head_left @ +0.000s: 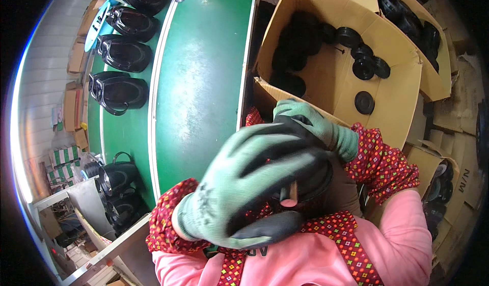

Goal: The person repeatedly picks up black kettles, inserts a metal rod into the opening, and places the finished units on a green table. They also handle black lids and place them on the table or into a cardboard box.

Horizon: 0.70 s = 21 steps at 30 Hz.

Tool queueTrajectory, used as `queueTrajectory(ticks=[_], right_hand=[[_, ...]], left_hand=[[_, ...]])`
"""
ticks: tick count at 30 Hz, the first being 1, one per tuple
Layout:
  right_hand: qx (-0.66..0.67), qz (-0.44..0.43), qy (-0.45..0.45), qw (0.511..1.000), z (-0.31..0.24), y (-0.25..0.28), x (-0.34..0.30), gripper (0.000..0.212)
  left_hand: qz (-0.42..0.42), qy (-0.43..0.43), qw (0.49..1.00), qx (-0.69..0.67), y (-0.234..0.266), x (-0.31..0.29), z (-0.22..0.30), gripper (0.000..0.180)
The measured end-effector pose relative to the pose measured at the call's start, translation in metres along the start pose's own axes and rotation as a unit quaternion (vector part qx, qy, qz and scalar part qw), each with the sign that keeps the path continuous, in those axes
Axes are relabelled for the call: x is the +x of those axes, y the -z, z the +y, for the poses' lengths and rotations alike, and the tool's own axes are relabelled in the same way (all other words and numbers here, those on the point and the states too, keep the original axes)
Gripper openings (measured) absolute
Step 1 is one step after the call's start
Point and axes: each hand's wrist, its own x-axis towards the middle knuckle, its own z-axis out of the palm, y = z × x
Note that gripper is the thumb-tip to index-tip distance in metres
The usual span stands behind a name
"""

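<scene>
Both hands wear pale green knit gloves with black-coated palms. My left hand (239,179), large and close in view, curls its fingers over a dark round part (320,184) in front of my chest. Most of that part is hidden under the fingers. A short stub with a pinkish end shows below those fingers; I cannot tell what it is. On the far side of the part, beside the carton's near edge, my right hand (305,120) is closed with its fingers bent. What it grips is mostly hidden behind my left hand.
An open carton (402,107) at the right holds several black wheel-like discs (364,102). Left of me runs a green conveyor belt (198,72). Glossy black housings (125,51) stand in a row beyond its rail. More black parts (119,176) lie at lower left.
</scene>
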Motion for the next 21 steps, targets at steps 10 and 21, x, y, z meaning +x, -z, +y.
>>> queueTrajectory(ticks=[10,21], right_hand=[[-0.007,-0.058,0.161,0.985,-0.009,-0.004,0.007,0.021],[-0.306,-0.131,-0.024,0.943,-0.063,0.023,-0.018,0.054]], left_hand=[[-0.029,0.08,0.991,0.099,-0.095,0.037,0.013,0.043],[0.026,0.035,0.919,-0.392,-0.039,-0.009,-0.035,0.04]])
